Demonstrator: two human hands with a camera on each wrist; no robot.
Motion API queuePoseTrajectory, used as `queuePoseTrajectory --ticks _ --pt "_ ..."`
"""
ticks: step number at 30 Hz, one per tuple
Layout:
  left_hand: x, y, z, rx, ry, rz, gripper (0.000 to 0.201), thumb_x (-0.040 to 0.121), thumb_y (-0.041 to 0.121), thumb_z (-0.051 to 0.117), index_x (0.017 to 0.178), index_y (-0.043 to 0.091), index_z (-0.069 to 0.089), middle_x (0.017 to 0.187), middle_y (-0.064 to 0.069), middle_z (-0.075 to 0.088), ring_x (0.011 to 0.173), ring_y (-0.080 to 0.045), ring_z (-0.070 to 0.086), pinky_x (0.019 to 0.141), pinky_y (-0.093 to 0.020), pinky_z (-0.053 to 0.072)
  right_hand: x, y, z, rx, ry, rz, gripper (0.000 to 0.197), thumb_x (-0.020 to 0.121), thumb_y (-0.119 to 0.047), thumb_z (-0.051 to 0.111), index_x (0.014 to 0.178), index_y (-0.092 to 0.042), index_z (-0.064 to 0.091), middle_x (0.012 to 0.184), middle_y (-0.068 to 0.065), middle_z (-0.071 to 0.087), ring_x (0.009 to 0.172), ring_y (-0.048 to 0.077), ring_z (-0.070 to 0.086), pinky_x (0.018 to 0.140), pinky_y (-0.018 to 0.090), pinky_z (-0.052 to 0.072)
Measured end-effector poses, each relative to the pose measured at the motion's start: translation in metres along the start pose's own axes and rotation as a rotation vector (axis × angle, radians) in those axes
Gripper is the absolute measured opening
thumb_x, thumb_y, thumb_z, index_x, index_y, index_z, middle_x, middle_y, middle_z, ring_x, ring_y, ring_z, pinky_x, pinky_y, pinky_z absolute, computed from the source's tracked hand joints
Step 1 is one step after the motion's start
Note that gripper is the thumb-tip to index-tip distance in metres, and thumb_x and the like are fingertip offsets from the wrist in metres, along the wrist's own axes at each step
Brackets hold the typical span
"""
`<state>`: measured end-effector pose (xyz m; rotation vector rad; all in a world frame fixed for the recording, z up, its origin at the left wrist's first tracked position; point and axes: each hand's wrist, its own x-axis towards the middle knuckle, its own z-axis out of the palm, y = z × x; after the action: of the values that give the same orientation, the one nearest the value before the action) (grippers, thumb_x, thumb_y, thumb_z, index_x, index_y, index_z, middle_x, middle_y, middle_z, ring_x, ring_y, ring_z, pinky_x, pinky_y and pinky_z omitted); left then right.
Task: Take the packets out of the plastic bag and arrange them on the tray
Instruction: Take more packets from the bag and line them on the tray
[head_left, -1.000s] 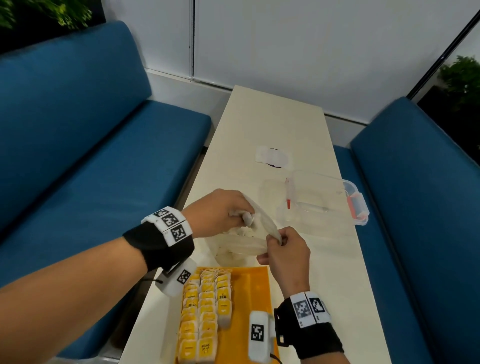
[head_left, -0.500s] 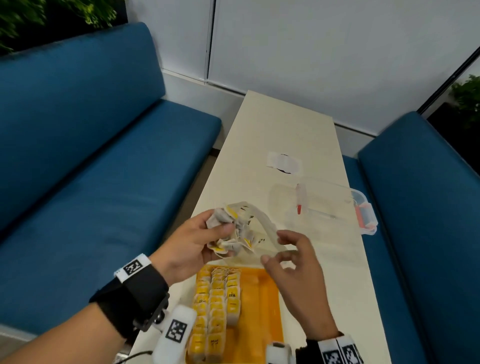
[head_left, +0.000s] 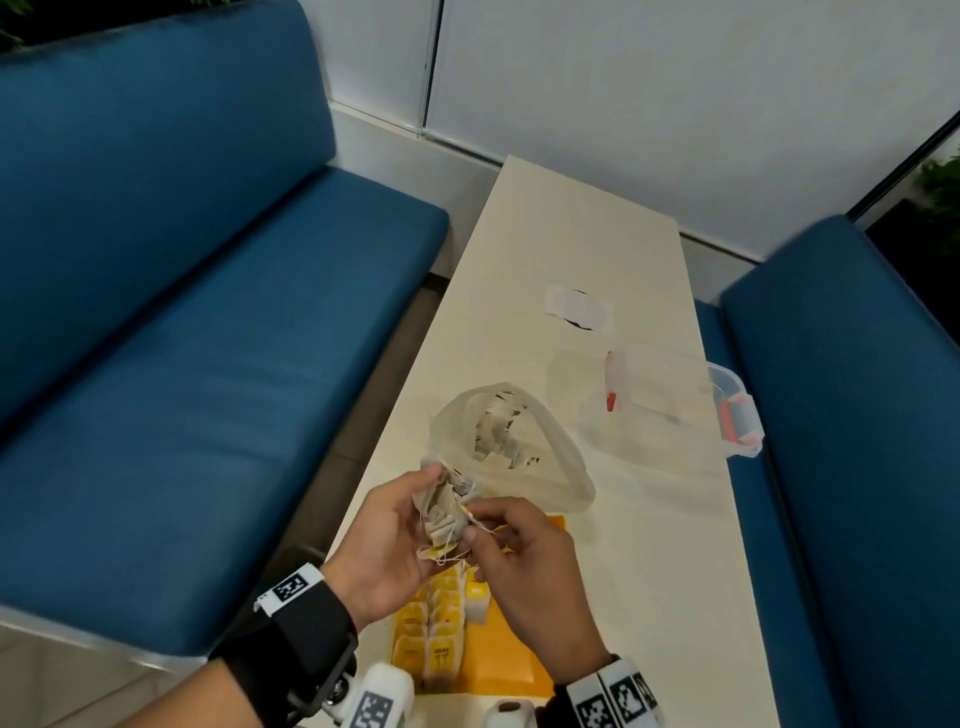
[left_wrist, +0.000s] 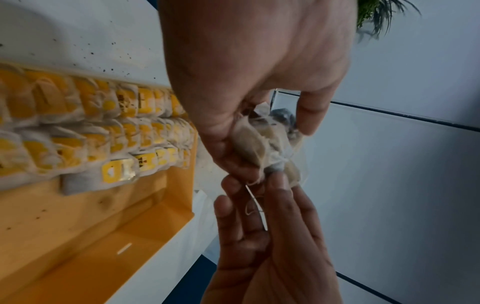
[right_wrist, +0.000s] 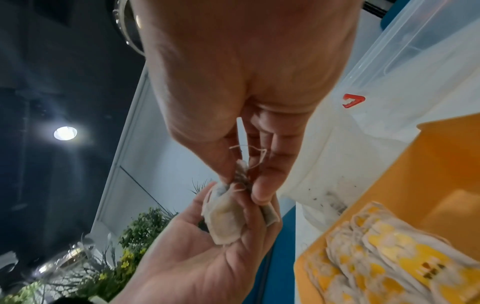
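My left hand (head_left: 415, 519) grips a crumpled bunch of tea-bag packets (head_left: 441, 512) with loose strings, just above the far end of the orange tray (head_left: 511, 654). My right hand (head_left: 480, 525) pinches the edge of that bunch between thumb and forefinger; the right wrist view shows the pinch on a packet (right_wrist: 224, 220) lying in the left palm. The clear plastic bag (head_left: 550, 457) lies open on the table behind the hands, with more packets inside. Two rows of yellow-labelled packets (head_left: 441, 623) lie along the tray's left side, also visible as rows (left_wrist: 91, 127).
A clear lidded container (head_left: 670, 400) with red clips stands on the table at the right, beyond the bag. A white slip (head_left: 579, 309) lies farther back. Blue benches (head_left: 182, 364) flank the narrow cream table (head_left: 665, 571). The tray's right half (left_wrist: 78, 236) is bare.
The left hand has drawn a bunch of packets out of the bag and back over the tray. The right hand has let go of the bag, which now rests on the table, and pinches the bunch.
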<state>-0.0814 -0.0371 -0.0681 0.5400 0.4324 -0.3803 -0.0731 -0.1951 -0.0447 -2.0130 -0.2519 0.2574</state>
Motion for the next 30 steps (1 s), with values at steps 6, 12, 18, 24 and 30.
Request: queuePoseTrajectory --ticks 6,12,18,24,30 --pt "0.005 -0.01 -0.008 -0.042 0.034 -0.055 0.049 0.096 0.046 0.059 0.124 0.007 0.071 0.108 -0.013 0.072 0.081 -0.023 0.068 0.068 -0.032 0.055 -0.001 0.002 0.001 -0.21 0.055 -0.074 0.014 0.091 -0.023 0.071 0.101 -0.031 0.076 0.09 -0.013 0.061 0.089 0.003 0.062 0.071 0.008 0.046" --pt "0.011 -0.013 -0.019 -0.049 0.078 -0.031 0.04 0.096 0.042 0.06 0.119 0.009 0.068 0.1 -0.014 0.071 0.076 -0.021 0.068 0.063 -0.031 0.055 0.005 0.0 -0.008 -0.074 0.11 -0.012 0.02 0.091 -0.019 0.07 0.09 -0.038 0.075 0.076 -0.011 0.073 0.069 0.005 0.068 0.067 0.023 0.055" --pt "0.011 -0.012 -0.027 -0.069 0.103 -0.018 0.04 0.095 0.04 0.063 0.115 0.006 0.067 0.099 -0.017 0.071 0.079 -0.023 0.071 0.062 -0.031 0.06 0.004 -0.004 -0.021 0.044 0.095 0.095 0.012 0.087 -0.016 0.072 0.086 -0.028 0.077 0.077 -0.004 0.075 0.074 0.015 0.072 0.065 0.029 0.056" --pt "0.011 -0.011 -0.04 -0.069 0.144 -0.008 0.045 0.091 0.04 0.067 0.122 0.008 0.063 0.094 -0.013 0.071 0.08 -0.023 0.072 0.063 -0.032 0.062 0.006 0.01 -0.033 -0.283 -0.114 0.084 0.03 0.086 -0.007 0.067 0.102 -0.033 0.065 0.081 -0.007 0.063 0.075 0.008 0.061 0.071 0.022 0.054" --pt "0.012 -0.013 -0.045 -0.041 0.152 0.01 0.052 0.087 0.041 0.07 0.126 0.006 0.063 0.097 -0.014 0.072 0.082 -0.023 0.072 0.064 -0.032 0.062 -0.002 0.03 -0.033 -0.41 -0.188 0.179 0.011 0.082 -0.014 0.07 0.081 -0.023 0.064 0.079 -0.009 0.065 0.075 -0.003 0.058 0.064 0.011 0.045"
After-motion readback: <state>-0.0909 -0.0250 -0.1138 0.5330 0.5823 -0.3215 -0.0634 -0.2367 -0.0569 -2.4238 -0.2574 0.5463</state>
